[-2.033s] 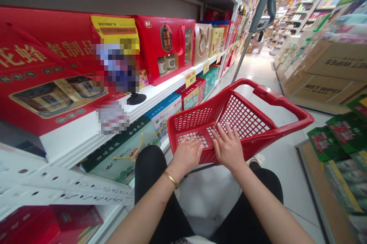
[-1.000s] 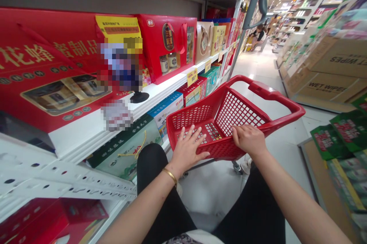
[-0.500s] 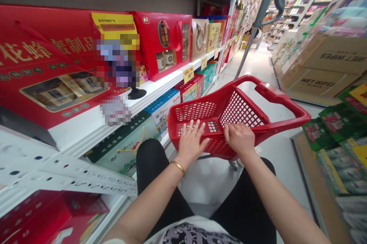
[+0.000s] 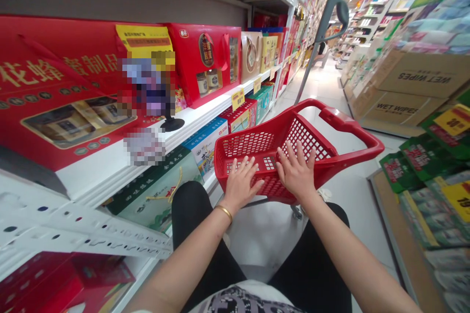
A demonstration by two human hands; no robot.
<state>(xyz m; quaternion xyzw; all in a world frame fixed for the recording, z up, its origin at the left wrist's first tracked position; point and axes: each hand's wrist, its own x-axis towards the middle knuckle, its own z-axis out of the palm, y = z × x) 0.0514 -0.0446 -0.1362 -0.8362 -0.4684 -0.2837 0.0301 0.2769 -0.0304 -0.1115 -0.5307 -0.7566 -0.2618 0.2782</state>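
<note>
A red plastic mesh shopping basket [image 4: 253, 146] on wheels is right in front of me, and it holds nothing I can see. My left hand [image 4: 241, 185], with a gold bangle [image 4: 223, 213] on its wrist, lies flat on the basket's near part, fingers spread. My right hand [image 4: 295, 172] rests beside it with fingers spread over the mesh. Neither hand grips anything. A grey pull handle [image 4: 336, 12] rises from the basket on a long metal pole [image 4: 312, 58].
Left, white shelves hold red gift boxes [image 4: 203, 64] and green boxes [image 4: 154, 195], with yellow price tags [image 4: 238, 99]. Right, WET WIPES cartons [image 4: 407, 92] and green packs [image 4: 422, 176] line the aisle. A tiled floor [image 4: 319, 83] runs ahead.
My right hand has gone from curled on the basket's edge to flat with fingers spread, further onto the mesh. The basket sits slightly left and nearer in view.
</note>
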